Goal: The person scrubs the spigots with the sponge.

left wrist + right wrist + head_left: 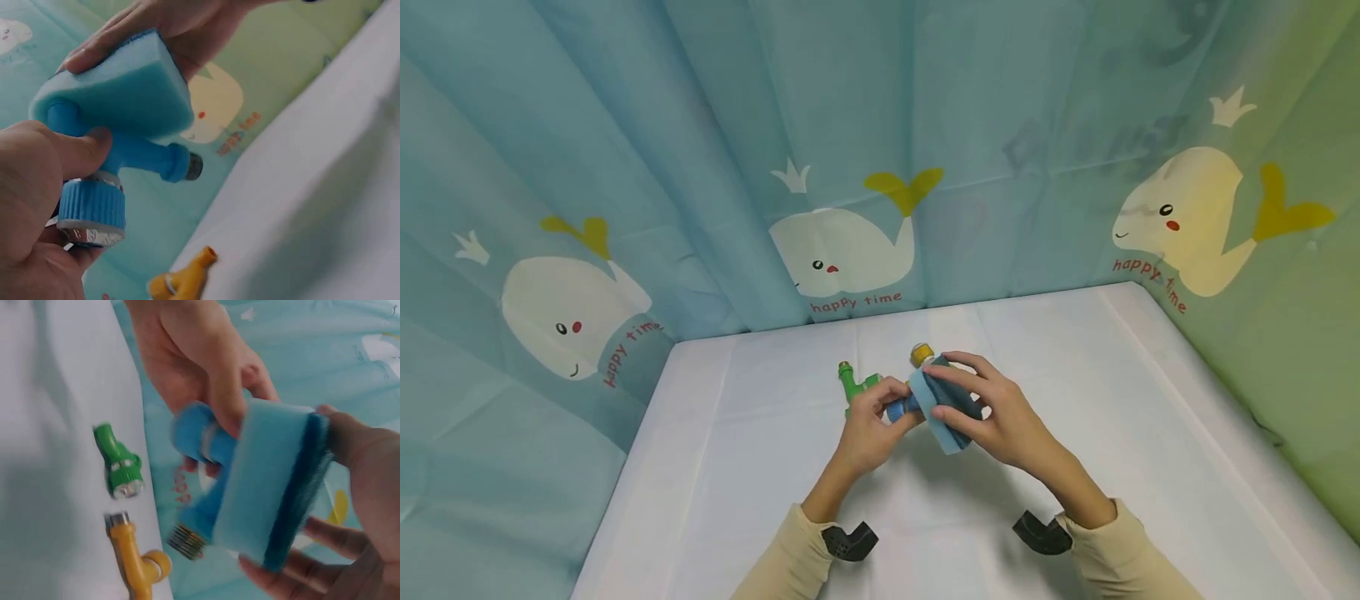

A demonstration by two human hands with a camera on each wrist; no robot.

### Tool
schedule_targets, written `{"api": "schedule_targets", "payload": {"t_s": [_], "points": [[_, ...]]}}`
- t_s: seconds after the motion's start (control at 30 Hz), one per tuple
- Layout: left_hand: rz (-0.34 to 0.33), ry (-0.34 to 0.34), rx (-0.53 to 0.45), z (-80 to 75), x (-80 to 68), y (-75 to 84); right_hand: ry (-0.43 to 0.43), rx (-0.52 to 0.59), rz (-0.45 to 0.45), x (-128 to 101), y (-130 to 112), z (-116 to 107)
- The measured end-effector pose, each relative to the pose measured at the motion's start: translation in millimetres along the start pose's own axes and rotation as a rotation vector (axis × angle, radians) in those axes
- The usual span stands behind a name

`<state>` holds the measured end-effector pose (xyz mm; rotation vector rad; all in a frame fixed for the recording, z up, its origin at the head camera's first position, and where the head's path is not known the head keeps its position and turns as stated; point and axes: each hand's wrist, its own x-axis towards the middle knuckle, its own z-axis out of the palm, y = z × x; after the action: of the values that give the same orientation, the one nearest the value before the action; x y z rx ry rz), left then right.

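Both hands are working above the white table (760,467): our left hand (867,429) is gripping the blue valve fitting (119,162), while our right hand (1000,412) is pinching the blue sponge (942,404) against it. Green fitting (853,383) and yellow fitting (922,354) are lying at twelve o'clock.

**A:** ok quick count, what's actually here?

**B:** three plastic tap fittings total. One blue tap fitting (134,156), which I've got up in my hands, one green tap fitting (854,385) and one yellow tap fitting (132,556), both lying on the table (760,467).

**A:** sponges?

**B:** just one, a blue sponge (275,487) with a darker scrub layer on one side.

**A:** and the whales lol

**B:** three whale prints on the curtain (700,125), one crown over each, so three crowns.
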<state>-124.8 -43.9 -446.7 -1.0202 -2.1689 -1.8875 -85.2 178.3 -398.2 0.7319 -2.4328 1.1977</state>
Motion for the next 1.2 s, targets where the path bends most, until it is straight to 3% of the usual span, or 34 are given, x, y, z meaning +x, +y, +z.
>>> {"api": "schedule_targets", "payload": {"t_s": [0.27,0.5,0.67,0.87,1.07,1.2], "points": [[0.007,0.033,-0.082,1.4,-0.5,0.9,0.048,-0.086,-0.004,-5.1,-1.0,0.1],[0.042,0.06,-0.114,0.1,-0.5,5.0,0.065,-0.296,0.03,-9.3,-1.0,-0.8],[0.042,0.091,-0.106,-0.2,-0.4,6.4,0.064,-0.279,-0.004,-7.3,-3.6,0.7],[0.043,0.127,-0.133,-2.9,0.7,8.5,0.058,-0.399,0.036,-9.7,2.9,-3.1],[0.03,0.119,-0.144,-5.2,2.0,6.9,0.093,-0.32,0.016,-8.6,4.0,-3.0],[0.004,0.143,-0.186,-6.6,2.1,7.4,0.095,-0.339,0.021,-8.4,5.5,-2.6]]}}
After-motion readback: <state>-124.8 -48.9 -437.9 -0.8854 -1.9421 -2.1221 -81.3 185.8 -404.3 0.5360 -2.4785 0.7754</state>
